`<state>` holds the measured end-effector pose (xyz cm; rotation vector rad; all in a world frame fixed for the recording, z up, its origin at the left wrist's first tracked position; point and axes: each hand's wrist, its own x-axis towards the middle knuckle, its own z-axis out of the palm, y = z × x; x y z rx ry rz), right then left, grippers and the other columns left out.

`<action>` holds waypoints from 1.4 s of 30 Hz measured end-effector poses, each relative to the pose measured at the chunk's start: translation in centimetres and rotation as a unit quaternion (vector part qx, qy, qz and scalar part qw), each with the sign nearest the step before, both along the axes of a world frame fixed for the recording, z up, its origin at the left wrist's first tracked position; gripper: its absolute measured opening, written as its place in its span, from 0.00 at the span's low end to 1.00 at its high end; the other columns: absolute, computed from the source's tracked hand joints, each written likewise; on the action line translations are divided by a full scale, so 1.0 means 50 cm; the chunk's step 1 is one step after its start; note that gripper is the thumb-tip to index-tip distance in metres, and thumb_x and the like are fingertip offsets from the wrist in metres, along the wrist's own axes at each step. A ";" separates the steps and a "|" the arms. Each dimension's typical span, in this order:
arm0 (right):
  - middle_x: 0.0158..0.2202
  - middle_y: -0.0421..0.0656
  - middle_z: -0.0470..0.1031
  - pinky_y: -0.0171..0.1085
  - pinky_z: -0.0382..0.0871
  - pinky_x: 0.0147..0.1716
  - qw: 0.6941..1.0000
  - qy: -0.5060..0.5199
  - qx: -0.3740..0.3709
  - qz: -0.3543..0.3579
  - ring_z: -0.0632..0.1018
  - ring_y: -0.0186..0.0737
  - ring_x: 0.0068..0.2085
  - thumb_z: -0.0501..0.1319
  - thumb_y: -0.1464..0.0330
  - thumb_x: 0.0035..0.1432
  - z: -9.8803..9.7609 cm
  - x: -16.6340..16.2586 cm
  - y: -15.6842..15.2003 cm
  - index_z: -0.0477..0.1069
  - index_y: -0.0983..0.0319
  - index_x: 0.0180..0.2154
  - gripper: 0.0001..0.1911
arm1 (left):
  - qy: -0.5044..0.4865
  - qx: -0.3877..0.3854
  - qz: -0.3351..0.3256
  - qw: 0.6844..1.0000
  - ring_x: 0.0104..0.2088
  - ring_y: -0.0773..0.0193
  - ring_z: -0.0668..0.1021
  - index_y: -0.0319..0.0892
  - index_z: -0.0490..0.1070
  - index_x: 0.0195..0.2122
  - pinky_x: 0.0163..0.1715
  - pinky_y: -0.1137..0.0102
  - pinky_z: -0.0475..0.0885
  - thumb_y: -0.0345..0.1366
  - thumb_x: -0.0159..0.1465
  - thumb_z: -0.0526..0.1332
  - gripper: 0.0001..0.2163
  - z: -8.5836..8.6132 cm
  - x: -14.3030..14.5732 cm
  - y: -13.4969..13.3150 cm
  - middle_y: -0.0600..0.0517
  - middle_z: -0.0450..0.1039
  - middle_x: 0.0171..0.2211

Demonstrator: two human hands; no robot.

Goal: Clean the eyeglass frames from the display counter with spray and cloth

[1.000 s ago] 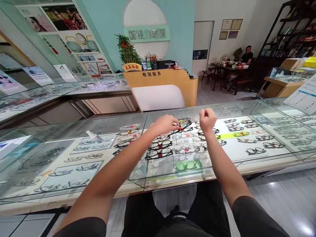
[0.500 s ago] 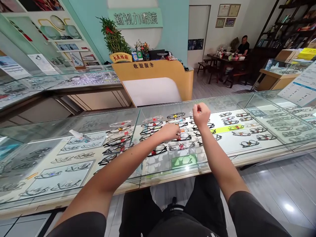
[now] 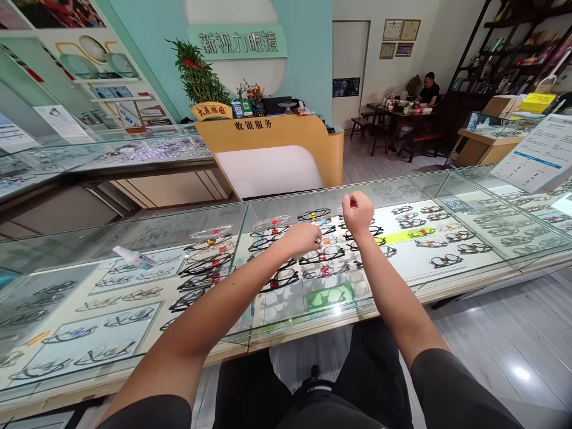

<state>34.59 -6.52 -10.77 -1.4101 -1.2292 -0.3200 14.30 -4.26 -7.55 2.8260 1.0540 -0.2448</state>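
My left hand (image 3: pixel 302 239) is curled closed above the rows of eyeglasses on the glass counter. Its fingertips are close to a black pair with a red tag (image 3: pixel 324 255); whatever they may pinch is hidden. Farther forward and to the right, my right hand (image 3: pixel 358 213) is raised with fingers bent in. A bit of red shows by its fingers, too small to name. Below the hands lie a clear-framed pair (image 3: pixel 325 269) and a dark pair with a red tag (image 3: pixel 279 279). Another column of tagged glasses (image 3: pixel 210 262) stands to the left.
A white-capped bottle (image 3: pixel 134 257) lies on the left of the glass counter (image 3: pixel 295 322). More frames (image 3: pixel 447 260) are displayed to the right. A printed sign (image 3: pixel 534 154) stands at the far right. Beyond are a cashier desk (image 3: pixel 333 155) and a person (image 3: pixel 429 92) seated at a table.
The view has shifted slightly, so the counter appears lower and farther left. My left hand has lifted a little from the glasses, its fingers more curled. My right hand stays raised.
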 end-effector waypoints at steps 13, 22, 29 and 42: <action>0.27 0.40 0.66 0.42 0.58 0.36 1.000 -0.005 -0.009 -0.003 0.68 0.42 0.32 0.54 0.63 0.71 -0.001 -0.002 0.002 0.54 0.55 0.27 0.18 | 0.002 0.038 0.029 0.999 0.52 0.48 0.85 0.45 0.86 0.48 0.50 0.63 0.76 0.39 0.66 0.66 0.13 -0.029 0.007 0.032 0.40 0.86 0.50; 0.26 0.40 0.67 0.41 0.58 0.36 1.000 0.000 -0.001 -0.019 0.68 0.41 0.32 0.55 0.63 0.71 0.000 0.002 0.000 0.54 0.55 0.27 0.18 | -0.029 0.022 0.027 0.999 0.49 0.49 0.86 0.47 0.87 0.44 0.44 0.65 0.74 0.39 0.64 0.68 0.10 -0.026 -0.007 0.036 0.43 0.87 0.46; 0.26 0.40 0.67 0.41 0.60 0.35 0.999 0.012 0.010 -0.052 0.69 0.41 0.31 0.54 0.63 0.70 0.001 0.016 0.001 0.54 0.55 0.27 0.18 | -0.110 0.002 0.017 0.994 0.45 0.49 0.85 0.49 0.87 0.41 0.39 0.64 0.71 0.40 0.65 0.66 0.09 0.028 -0.044 0.022 0.47 0.88 0.43; 0.26 0.40 0.67 0.42 0.62 0.37 0.999 0.039 0.013 0.010 0.69 0.43 0.32 0.56 0.62 0.68 0.016 -0.064 -0.021 0.58 0.54 0.26 0.17 | -0.633 -0.222 0.206 0.712 0.28 0.64 0.75 0.43 0.81 0.37 0.29 0.71 0.66 0.56 0.54 0.77 0.22 0.009 -0.264 0.027 0.52 0.82 0.33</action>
